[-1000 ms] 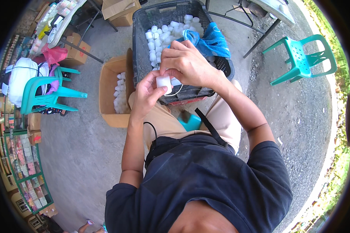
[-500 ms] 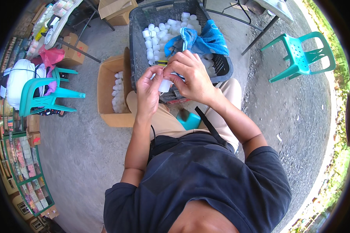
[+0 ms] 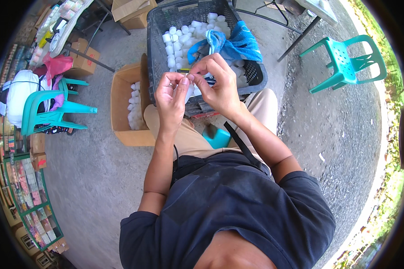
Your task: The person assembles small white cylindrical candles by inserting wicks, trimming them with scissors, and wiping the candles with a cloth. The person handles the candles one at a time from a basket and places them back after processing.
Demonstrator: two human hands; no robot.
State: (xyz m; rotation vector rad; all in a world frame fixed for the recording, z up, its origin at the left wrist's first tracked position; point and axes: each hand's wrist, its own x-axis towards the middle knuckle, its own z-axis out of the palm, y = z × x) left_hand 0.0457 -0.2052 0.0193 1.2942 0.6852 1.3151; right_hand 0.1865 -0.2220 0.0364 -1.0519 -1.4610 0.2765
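My left hand [image 3: 171, 96] and my right hand [image 3: 220, 87] meet over the near edge of a black plastic crate [image 3: 154, 49]. Thumbs and fingers of both are pinched together, tip to tip. What sits in the pinch is too small to make out. Something white shows just below the fingertips, partly covered by the hands. Many small white cylinders [image 3: 178, 45] fill the crate, and a blue towel [image 3: 240, 45] drapes over its right side. A yellow and dark object shows partly behind my fingers.
An open cardboard box [image 3: 125, 132] with more white cylinders stands left of the crate. A green plastic chair [image 3: 345, 62] is at the right; another green chair [image 3: 60, 107] at the left carries a white bundle [image 3: 24, 94]. Table legs stand at the back.
The white cylinder that showed clearly below my fingers is now mostly hidden. My fingertips have come together, slightly higher, and the right hand's fingers have shifted a little.
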